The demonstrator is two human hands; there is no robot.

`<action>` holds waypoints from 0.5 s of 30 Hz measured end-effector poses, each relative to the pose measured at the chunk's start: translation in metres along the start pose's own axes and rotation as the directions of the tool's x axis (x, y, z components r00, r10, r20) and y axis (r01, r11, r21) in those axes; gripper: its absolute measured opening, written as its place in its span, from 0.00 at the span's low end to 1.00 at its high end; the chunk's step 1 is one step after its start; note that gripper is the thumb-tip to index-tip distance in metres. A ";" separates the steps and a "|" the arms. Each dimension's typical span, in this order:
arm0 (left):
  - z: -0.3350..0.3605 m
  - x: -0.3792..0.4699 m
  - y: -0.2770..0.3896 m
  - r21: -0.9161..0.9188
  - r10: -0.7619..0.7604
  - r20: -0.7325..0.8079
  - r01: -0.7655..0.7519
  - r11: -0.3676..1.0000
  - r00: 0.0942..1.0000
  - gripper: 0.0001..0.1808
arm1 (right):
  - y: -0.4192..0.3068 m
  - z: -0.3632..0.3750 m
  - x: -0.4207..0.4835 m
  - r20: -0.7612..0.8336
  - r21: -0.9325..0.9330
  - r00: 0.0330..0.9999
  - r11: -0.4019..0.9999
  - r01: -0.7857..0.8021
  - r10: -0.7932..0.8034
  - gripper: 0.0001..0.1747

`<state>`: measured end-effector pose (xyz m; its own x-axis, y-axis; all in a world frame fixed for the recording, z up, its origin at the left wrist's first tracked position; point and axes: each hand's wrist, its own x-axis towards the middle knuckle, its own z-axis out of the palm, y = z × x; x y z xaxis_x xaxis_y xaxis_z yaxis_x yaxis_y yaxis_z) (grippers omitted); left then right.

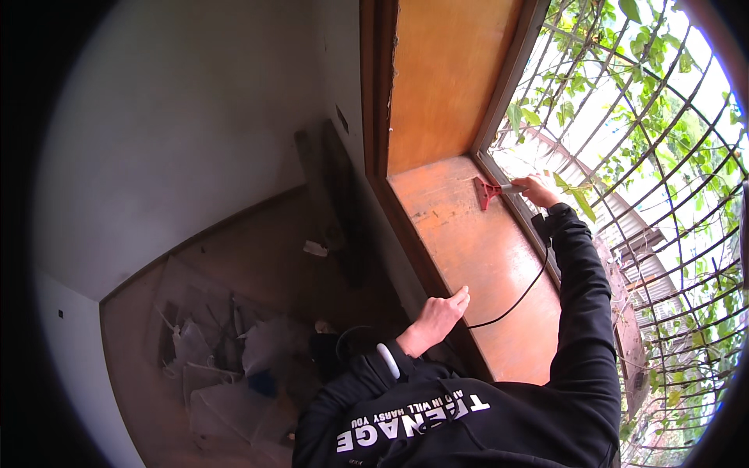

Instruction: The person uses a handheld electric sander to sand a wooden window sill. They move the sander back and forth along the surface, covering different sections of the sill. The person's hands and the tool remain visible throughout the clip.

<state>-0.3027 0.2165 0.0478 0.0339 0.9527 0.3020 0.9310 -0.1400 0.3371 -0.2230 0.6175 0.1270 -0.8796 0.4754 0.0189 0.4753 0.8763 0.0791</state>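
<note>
My right hand point(537, 189) grips the grey handle of a red scraper point(487, 193), over the outer frame of the window. The scraper's wide head rests against the worn orange-brown wooden window sill point(485, 245), near its far corner. Dark marks and scratches show on the sill beside the scraper. My left hand point(436, 322) lies at the sill's inner edge with its fingertips on the wood, holding no tool. A black cable point(521, 299) runs from a dark device at my right wrist across the sill.
A metal window grille point(638, 134) with climbing vines stands outside on the right. The wooden side panel point(447, 76) rises beyond the sill. Plastic sheets point(225, 403) and other debris lie on the floor at lower left. Dark boards point(336, 193) lean by the wall.
</note>
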 end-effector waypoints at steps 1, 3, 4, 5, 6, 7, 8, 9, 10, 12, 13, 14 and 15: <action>0.001 0.001 0.000 -0.011 -0.003 -0.017 0.003 1.000 1.000 0.23 | -0.008 0.004 0.001 -0.007 0.020 1.000 1.000 -0.013 0.014 0.21; 0.001 0.002 0.001 -0.007 0.001 -0.011 -0.001 1.000 1.000 0.23 | -0.035 0.019 0.012 -0.033 0.046 0.999 0.998 0.043 -0.041 0.24; 0.001 0.002 0.001 -0.003 0.003 -0.017 -0.003 1.000 1.000 0.22 | -0.042 0.022 0.014 -0.069 0.014 0.982 0.984 0.180 -0.178 0.23; 0.001 0.002 0.001 -0.004 0.002 -0.020 -0.002 1.000 1.000 0.22 | -0.047 0.023 0.018 -0.103 0.041 0.950 0.953 0.301 -0.295 0.22; 0.001 0.001 0.001 -0.007 0.001 -0.020 -0.002 1.000 1.000 0.22 | -0.047 0.021 0.019 -0.069 0.020 0.977 0.979 0.202 -0.200 0.21; 0.000 0.000 0.001 -0.016 -0.007 -0.022 0.006 1.000 1.000 0.22 | -0.047 0.019 0.020 -0.105 0.021 0.965 0.970 0.243 -0.240 0.20; 0.000 -0.001 0.002 -0.017 -0.006 -0.020 0.005 1.000 1.000 0.22 | -0.041 0.014 0.019 -0.114 -0.014 0.979 0.986 0.168 -0.169 0.20; 0.000 -0.002 0.002 -0.022 -0.015 -0.024 0.014 1.000 1.000 0.22 | -0.034 0.008 0.015 -0.165 -0.060 0.971 0.985 0.164 -0.172 0.20; 0.001 -0.001 0.002 -0.028 -0.027 -0.031 0.026 0.999 0.999 0.22 | -0.028 0.002 0.013 -0.103 -0.060 0.992 0.996 0.069 -0.075 0.18; 0.002 0.000 0.001 -0.038 -0.027 -0.024 0.026 0.999 0.999 0.21 | -0.027 -0.003 0.009 -0.038 -0.023 0.997 0.997 0.069 -0.070 0.19; 0.002 0.001 0.001 -0.050 -0.031 -0.015 0.031 0.998 0.999 0.21 | -0.028 -0.004 0.007 0.021 -0.073 1.000 0.997 0.002 0.000 0.22; 0.002 0.002 0.000 -0.044 -0.019 -0.022 0.018 0.999 1.000 0.21 | -0.036 0.000 0.009 -0.012 -0.038 0.997 0.996 0.081 -0.082 0.22; 0.002 0.003 -0.001 -0.043 -0.010 -0.025 0.008 0.999 1.000 0.21 | -0.048 0.006 0.012 -0.041 -0.063 0.990 0.990 0.130 -0.133 0.22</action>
<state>-0.3025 0.2202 0.0465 0.0161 0.9471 0.3206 0.9146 -0.1435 0.3779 -0.2561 0.5818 0.1177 -0.9350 0.3513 0.0488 0.3546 0.9240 0.1433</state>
